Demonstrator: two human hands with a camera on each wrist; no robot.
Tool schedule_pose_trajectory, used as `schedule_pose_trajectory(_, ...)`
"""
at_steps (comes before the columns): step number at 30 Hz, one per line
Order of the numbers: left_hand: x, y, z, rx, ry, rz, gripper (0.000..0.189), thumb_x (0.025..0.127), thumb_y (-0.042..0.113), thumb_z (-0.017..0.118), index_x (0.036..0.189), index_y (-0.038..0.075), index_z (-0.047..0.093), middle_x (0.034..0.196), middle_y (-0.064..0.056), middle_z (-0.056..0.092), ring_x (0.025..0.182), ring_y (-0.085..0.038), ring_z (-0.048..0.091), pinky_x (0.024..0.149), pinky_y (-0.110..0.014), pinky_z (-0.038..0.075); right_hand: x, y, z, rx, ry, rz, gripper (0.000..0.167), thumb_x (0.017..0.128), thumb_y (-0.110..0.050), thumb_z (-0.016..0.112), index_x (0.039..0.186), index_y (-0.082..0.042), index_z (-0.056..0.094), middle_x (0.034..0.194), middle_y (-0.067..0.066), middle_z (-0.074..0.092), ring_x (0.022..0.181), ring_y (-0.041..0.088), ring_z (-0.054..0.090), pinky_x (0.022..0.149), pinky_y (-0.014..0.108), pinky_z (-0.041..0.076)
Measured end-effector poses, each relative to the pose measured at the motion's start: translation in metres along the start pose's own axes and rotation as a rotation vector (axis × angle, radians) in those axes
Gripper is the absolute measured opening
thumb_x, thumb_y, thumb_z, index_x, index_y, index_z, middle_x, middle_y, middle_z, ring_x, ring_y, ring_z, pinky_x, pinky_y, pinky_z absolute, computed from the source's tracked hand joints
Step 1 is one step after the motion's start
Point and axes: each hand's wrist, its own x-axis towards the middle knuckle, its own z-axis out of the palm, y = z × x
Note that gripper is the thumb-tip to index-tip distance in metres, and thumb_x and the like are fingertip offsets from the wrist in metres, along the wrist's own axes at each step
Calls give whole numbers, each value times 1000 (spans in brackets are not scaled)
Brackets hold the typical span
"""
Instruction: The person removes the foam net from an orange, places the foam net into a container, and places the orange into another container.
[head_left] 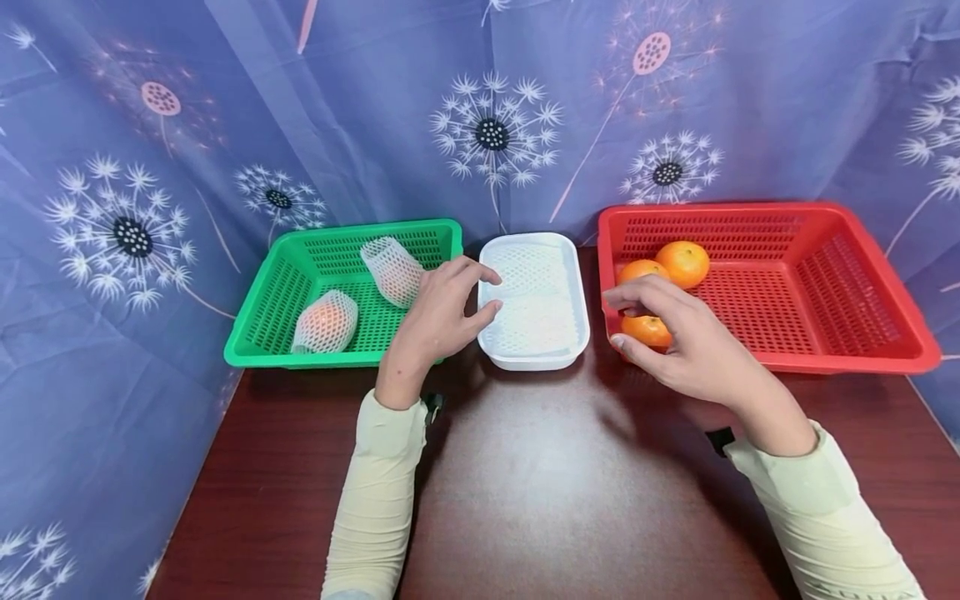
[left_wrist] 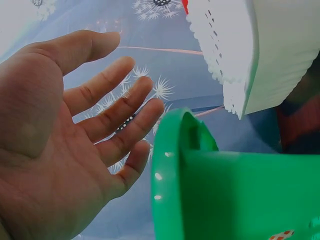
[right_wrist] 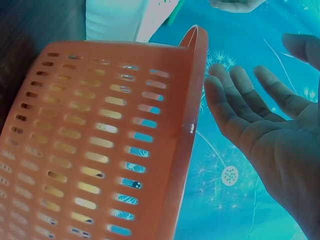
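Observation:
My left hand (head_left: 442, 312) hovers between the green basket (head_left: 270, 360) and a white tray (head_left: 534, 362), fingers loosely bent and holding nothing. Its palm and spread fingers show beside the green rim in the left wrist view. White foam netting (head_left: 528, 279) lies in the tray. Inside the green basket are two net-wrapped fruits (head_left: 327, 321), one partly behind the left hand. My right hand (head_left: 686, 342) is over the near left corner of the red basket (head_left: 832, 362), thumb and fingers apart, nothing between them. Oranges (head_left: 683, 264) lie in that basket, some partly hidden by the hand.
All three containers stand in a row at the back of a dark brown table (head_left: 525, 500). Behind them hangs a blue curtain (head_left: 390, 125) with dandelion prints. The basket walls rise beside both hands.

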Motion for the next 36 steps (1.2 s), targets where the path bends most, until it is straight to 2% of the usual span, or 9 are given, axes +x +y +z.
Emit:
schedule_pose_trajectory(6,1,2,-1,1,16,18,27,100,24,74,123,11,72,122,-7,67,110,-27,61,97,-52,44,0,0,2,-11,-11,-6,49,87,-7,83,133,-11,67,121,1,68,115,17,62,104,16,38)
schedule_pose_trajectory(12,-2,2,-4,-9,28,28,27,100,25,73,123,11,71,123,-6,66,113,-25,60,99,-51,44,0,-2,8,-3,-36,-9,50,89,-8,83,135,-13,65,124,-4,66,110,18,64,100,23,45)
schedule_pose_trajectory(15,-5,-1,-6,-8,29,33,27,101,25,73,123,10,71,124,-5,67,115,-25,61,98,-50,45,0,-2,11,7,-51,-8,49,89,-9,82,135,-13,65,127,-2,66,110,19,64,99,26,46)
schedule_pose_trajectory(20,-7,-5,-10,19,2,52,27,101,23,72,123,8,71,121,-6,67,110,-26,62,91,-46,47,-1,-2,13,-5,-59,-11,48,89,-8,82,134,-13,65,127,-2,65,109,18,63,97,30,47)
schedule_pose_trajectory(24,-6,-8,-16,49,-25,40,27,101,23,72,124,8,70,122,-7,66,113,-26,62,97,-49,47,0,-2,13,-1,-62,-32,47,89,-7,82,133,-11,65,128,-3,64,109,17,63,96,32,49)
schedule_pose_trajectory(30,-4,-13,-27,98,-63,36,28,101,23,73,125,9,70,125,-8,67,115,-27,63,98,-52,47,-2,-3,15,2,-56,-48,47,89,-8,82,133,-11,65,127,-4,63,107,16,60,95,26,46)
schedule_pose_trajectory(36,-2,-19,-40,166,-77,43,27,99,22,74,123,9,71,124,-10,67,110,-29,64,94,-53,49,-1,-3,19,14,-63,-89,46,89,-8,83,132,-9,65,127,-2,64,106,11,58,93,26,47)
